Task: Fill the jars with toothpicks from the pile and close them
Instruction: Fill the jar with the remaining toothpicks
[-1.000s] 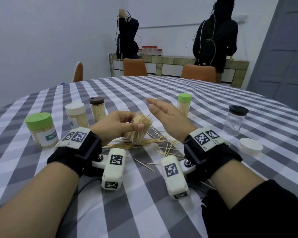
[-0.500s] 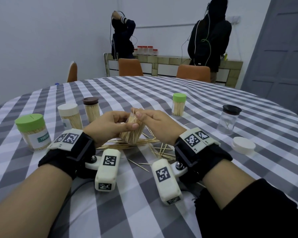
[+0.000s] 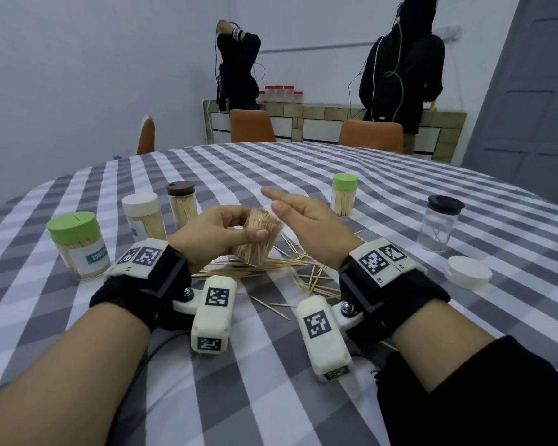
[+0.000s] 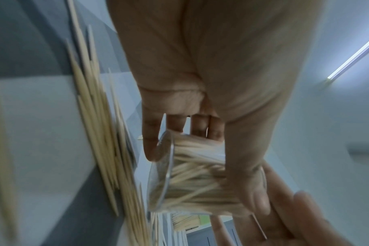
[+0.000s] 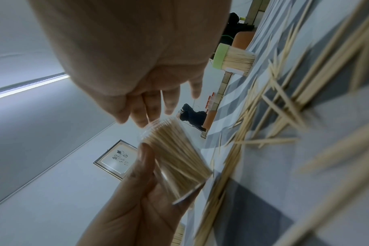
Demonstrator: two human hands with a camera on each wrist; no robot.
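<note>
1. My left hand (image 3: 213, 233) grips a clear jar (image 3: 258, 239) packed with toothpicks, thumb across its near side and fingers curled round the far side; the jar is lidless, tilted, and held just above the pile (image 3: 271, 268).
2. My right hand (image 3: 306, 217) hovers flat beside the jar's open mouth, fingers straight and close together, holding nothing; whether it touches the toothpick tips I cannot tell.
3. The pile of loose toothpicks lies scattered on the checked tablecloth (image 3: 303, 169) between my wrists.
4. To my left stand three closed, filled jars: a green-lidded jar (image 3: 78, 246), a white-lidded jar (image 3: 144, 215) and a brown-lidded jar (image 3: 181, 201).
5. To my right stand a small green-capped jar (image 3: 344, 194), a nearly empty black-lidded jar (image 3: 440, 223) and a loose white lid (image 3: 467, 276).
</note>
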